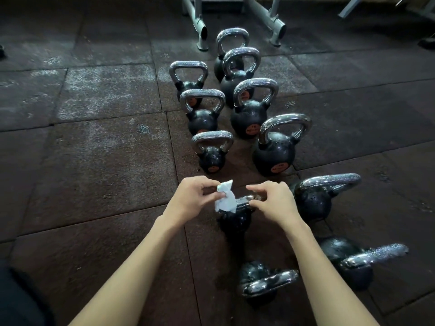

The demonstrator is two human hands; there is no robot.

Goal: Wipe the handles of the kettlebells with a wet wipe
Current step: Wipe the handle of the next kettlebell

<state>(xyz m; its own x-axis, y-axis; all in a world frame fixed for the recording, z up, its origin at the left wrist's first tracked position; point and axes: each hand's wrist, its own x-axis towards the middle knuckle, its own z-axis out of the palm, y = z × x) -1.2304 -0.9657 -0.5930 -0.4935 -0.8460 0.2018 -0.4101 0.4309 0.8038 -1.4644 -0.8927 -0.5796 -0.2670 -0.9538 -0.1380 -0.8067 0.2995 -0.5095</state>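
Observation:
Several black kettlebells with chrome handles stand in two rows on the dark rubber floor. The nearest upright one, a small kettlebell [233,222], has its handle [244,200] between my hands. My left hand [190,198] pinches a crumpled white wet wipe [225,201], which drapes over the left end of that handle. My right hand [274,202] grips the right part of the same handle with fingertips and thumb. Further back stand a small kettlebell [211,158] and a larger kettlebell [274,156].
Three kettlebells lie close by on the right: one [313,201] beside my right hand, one [348,262] lower right, one [261,281] between my forearms. Grey metal rack legs [201,31] stand at the back. The rubber floor tiles [94,161] stretch to the left.

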